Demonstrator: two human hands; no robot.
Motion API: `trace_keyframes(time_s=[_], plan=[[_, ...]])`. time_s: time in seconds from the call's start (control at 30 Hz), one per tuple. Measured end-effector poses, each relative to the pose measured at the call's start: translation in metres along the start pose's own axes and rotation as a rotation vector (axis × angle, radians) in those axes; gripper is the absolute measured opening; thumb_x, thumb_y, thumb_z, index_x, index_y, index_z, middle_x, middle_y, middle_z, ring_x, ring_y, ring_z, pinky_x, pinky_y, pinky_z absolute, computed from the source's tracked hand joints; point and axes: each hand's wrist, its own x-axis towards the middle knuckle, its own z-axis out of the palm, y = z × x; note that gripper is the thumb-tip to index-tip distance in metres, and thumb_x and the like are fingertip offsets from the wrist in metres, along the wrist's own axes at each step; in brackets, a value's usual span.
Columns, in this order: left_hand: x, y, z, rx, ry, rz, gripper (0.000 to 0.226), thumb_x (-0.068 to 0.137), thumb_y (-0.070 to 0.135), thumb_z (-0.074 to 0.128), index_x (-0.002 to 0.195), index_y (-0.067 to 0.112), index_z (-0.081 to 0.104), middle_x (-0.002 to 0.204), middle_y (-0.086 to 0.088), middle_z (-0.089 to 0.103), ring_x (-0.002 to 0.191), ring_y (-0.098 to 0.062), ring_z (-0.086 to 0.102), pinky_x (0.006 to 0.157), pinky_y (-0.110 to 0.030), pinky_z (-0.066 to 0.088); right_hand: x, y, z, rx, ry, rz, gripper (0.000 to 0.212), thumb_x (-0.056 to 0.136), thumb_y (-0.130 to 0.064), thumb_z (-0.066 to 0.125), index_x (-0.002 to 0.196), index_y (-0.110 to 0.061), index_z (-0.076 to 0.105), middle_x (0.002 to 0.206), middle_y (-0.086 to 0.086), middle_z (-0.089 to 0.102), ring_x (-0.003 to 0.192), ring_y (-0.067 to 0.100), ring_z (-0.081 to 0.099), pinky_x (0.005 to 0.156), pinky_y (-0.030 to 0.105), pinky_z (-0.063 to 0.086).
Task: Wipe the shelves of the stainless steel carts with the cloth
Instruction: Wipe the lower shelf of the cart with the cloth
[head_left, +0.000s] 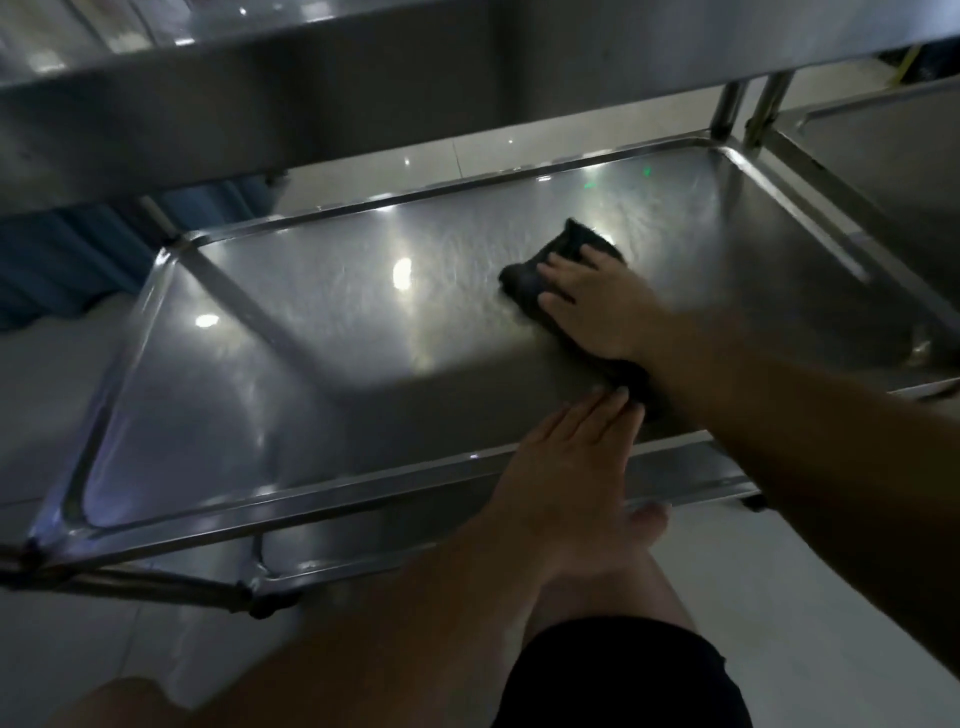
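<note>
A dark cloth lies on the lower shelf of a stainless steel cart, right of the shelf's middle. My right hand presses flat on the cloth, fingers spread, covering most of it. My left hand rests with straight fingers on the shelf's near rim, its fingertips just short of the cloth's near end. The shelf shines with light reflections and faint wipe streaks.
The cart's upper shelf hangs close overhead across the top of the view. A second steel cart stands against the right side. Cart posts rise at the far right corner. My knee is below, over pale floor tiles.
</note>
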Motion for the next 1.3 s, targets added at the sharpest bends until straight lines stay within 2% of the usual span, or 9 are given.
trace_keyframes(time_s=[0.1, 0.27, 0.47, 0.67, 0.8, 0.97, 1.1, 1.17, 1.3], plan=[[-0.007, -0.014, -0.025, -0.333, 0.086, -0.031, 0.060, 0.100, 0.040, 0.068, 0.154, 0.021, 0.052, 0.156, 0.004, 0.049, 0.142, -0.010, 0.045, 0.118, -0.027, 0.035, -0.020, -0.012, -0.005, 0.121, -0.066, -0.143, 0.066, 0.101, -0.065, 0.033, 0.159, -0.035, 0.038, 0.168, -0.016, 0.027, 0.158, 0.018, 0.013, 0.128, 0.039, 0.012], [-0.062, -0.097, -0.061, -0.053, 0.295, -0.210, 0.048, 0.100, 0.041, 0.057, 0.141, 0.017, 0.061, 0.139, -0.004, 0.062, 0.125, -0.025, 0.060, 0.110, -0.037, 0.046, -0.055, 0.035, -0.012, 0.112, 0.047, 0.040, 0.056, 0.106, -0.052, 0.042, 0.158, -0.031, 0.042, 0.167, -0.010, 0.032, 0.158, 0.022, 0.018, 0.128, 0.044, 0.015], [-0.123, -0.194, -0.078, 0.086, 0.247, -0.685, 0.062, 0.105, 0.052, 0.037, 0.153, 0.015, 0.044, 0.161, -0.010, 0.043, 0.147, -0.032, 0.042, 0.122, -0.049, 0.034, -0.016, 0.001, -0.010, 0.080, 0.165, 0.586, 0.061, 0.104, -0.049, 0.026, 0.156, -0.019, 0.038, 0.168, 0.003, 0.029, 0.156, 0.036, 0.016, 0.125, 0.055, 0.016], [-0.127, -0.202, -0.065, 0.102, 0.323, -0.660, 0.062, 0.108, 0.052, 0.032, 0.156, 0.014, 0.044, 0.165, -0.008, 0.042, 0.152, -0.030, 0.038, 0.126, -0.051, 0.029, -0.006, -0.094, 0.018, 0.045, 0.087, 0.056, 0.060, 0.106, -0.055, 0.033, 0.160, -0.028, 0.036, 0.169, -0.008, 0.029, 0.157, 0.027, 0.017, 0.127, 0.042, 0.014], [-0.127, -0.203, -0.062, 0.106, 0.306, -0.665, 0.069, 0.105, 0.058, 0.025, 0.159, 0.018, 0.039, 0.170, -0.005, 0.035, 0.157, -0.026, 0.031, 0.128, -0.051, 0.027, -0.068, -0.061, 0.012, 0.184, -0.065, -0.336, 0.068, 0.098, -0.074, 0.037, 0.155, -0.037, 0.047, 0.161, -0.025, 0.036, 0.157, 0.002, 0.014, 0.127, 0.027, 0.009], [-0.127, -0.205, -0.060, 0.125, 0.284, -0.656, 0.085, 0.097, 0.067, 0.008, 0.163, 0.019, 0.031, 0.173, -0.004, 0.027, 0.161, -0.025, 0.021, 0.130, -0.049, 0.019, -0.035, 0.010, -0.009, 0.169, 0.081, 0.065, 0.054, 0.102, -0.049, 0.051, 0.149, -0.021, 0.055, 0.160, 0.005, 0.047, 0.152, 0.027, 0.031, 0.127, 0.040, 0.021], [-0.127, -0.206, -0.058, 0.119, 0.285, -0.648, 0.088, 0.097, 0.070, 0.005, 0.166, 0.020, 0.026, 0.175, -0.003, 0.023, 0.162, -0.022, 0.015, 0.131, -0.047, 0.015, 0.038, 0.004, -0.007, 0.087, 0.192, 0.538, 0.059, 0.104, -0.050, 0.032, 0.153, -0.017, 0.043, 0.163, 0.012, 0.037, 0.152, 0.039, 0.026, 0.126, 0.051, 0.018], [-0.127, -0.206, -0.058, 0.120, 0.289, -0.648, 0.086, 0.097, 0.067, 0.008, 0.166, 0.019, 0.028, 0.174, -0.003, 0.024, 0.162, -0.023, 0.016, 0.131, -0.046, 0.015, 0.070, -0.026, -0.005, 0.093, 0.141, 0.565, 0.062, 0.103, -0.050, 0.026, 0.154, -0.017, 0.039, 0.166, 0.007, 0.032, 0.154, 0.038, 0.020, 0.125, 0.052, 0.016], [-0.127, -0.207, -0.058, 0.120, 0.289, -0.649, 0.082, 0.099, 0.064, 0.012, 0.165, 0.020, 0.030, 0.174, -0.002, 0.025, 0.162, -0.022, 0.017, 0.131, -0.045, 0.015, 0.100, -0.117, 0.010, 0.040, 0.064, 0.241, 0.058, 0.108, -0.047, 0.027, 0.157, -0.019, 0.040, 0.167, 0.003, 0.033, 0.153, 0.036, 0.024, 0.126, 0.043, 0.014]])
